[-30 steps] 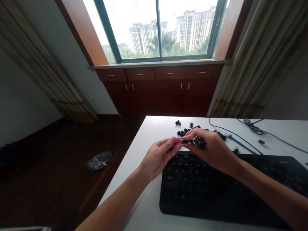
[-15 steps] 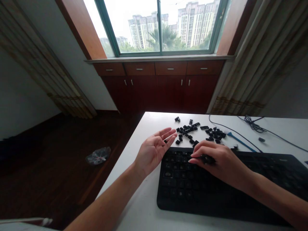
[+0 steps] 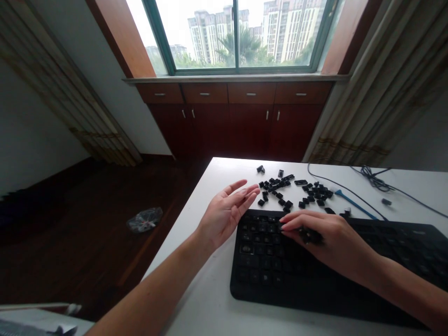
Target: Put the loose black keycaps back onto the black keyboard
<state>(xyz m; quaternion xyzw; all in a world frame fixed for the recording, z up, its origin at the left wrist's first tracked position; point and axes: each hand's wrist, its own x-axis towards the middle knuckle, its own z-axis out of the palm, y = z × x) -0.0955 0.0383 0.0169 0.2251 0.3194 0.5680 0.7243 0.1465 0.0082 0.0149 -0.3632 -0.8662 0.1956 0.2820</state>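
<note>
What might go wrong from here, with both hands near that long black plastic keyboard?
The small, loose black plastic keycaps lie just beyond the long black keyboard, so a brushing hand might scatter them. The dark object, partly hidden in the bare right hand, could slip and scratch the keyboard beneath.

green-framed glass window [image 3: 237, 39], set above a dark red wooden cabinet [image 3: 227, 130] with 4 brown drawers [image 3: 241, 93]; 2 long beige fabric curtains [image 3: 381, 88], 1 to each side; crumpled clear plastic bag [image 3: 144, 220] on the dark brown wooden floor [image 3: 87, 233].
</note>
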